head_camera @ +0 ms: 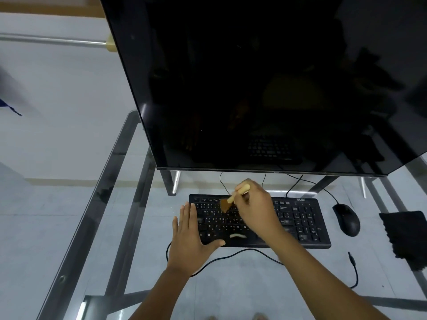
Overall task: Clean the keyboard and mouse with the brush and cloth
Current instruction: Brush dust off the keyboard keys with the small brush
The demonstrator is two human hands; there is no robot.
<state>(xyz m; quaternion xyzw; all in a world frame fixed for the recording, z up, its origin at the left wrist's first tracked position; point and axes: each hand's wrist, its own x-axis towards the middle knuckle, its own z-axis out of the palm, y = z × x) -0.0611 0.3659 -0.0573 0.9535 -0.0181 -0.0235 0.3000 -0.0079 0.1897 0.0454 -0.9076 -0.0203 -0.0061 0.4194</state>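
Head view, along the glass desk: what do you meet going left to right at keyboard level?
Flat left hand → right hand gripping wooden-handled brush → black computer mouse → dark folded cloth.

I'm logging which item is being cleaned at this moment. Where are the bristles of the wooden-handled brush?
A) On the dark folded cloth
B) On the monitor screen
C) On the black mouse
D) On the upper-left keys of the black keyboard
D: the right hand holds the wooden-handled brush with its brown bristles on the upper-left keys of the black keyboard, while the black mouse and dark folded cloth lie untouched to the right.
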